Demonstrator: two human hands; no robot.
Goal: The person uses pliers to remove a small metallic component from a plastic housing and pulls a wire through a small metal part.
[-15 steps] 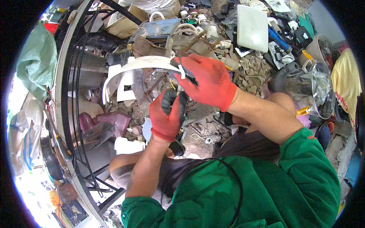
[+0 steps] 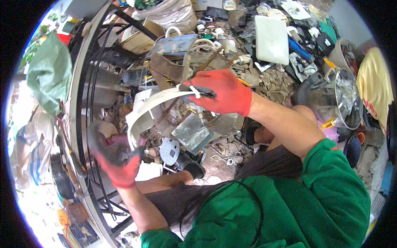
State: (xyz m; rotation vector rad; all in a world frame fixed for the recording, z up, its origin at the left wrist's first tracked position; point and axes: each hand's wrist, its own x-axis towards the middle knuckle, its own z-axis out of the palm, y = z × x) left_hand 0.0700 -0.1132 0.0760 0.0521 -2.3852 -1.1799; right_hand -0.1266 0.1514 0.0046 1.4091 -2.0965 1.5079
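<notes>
Remotely, I'm holding the curved white band [image 2: 142,113] above floor clutter [image 2: 225,159], right hand [image 2: 225,91] gripping its far-right end, left hand [image 2: 119,164] standing open beside its near-left end, contact unclear; likely a steadying step, next calling for a left-side pinch.

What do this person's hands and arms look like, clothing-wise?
The left hand and right hand wear red fabric gloves with blackish fingers. Green fabric sleeves end around the elbows; the right one has a small orange-red mark near its edge.
</notes>
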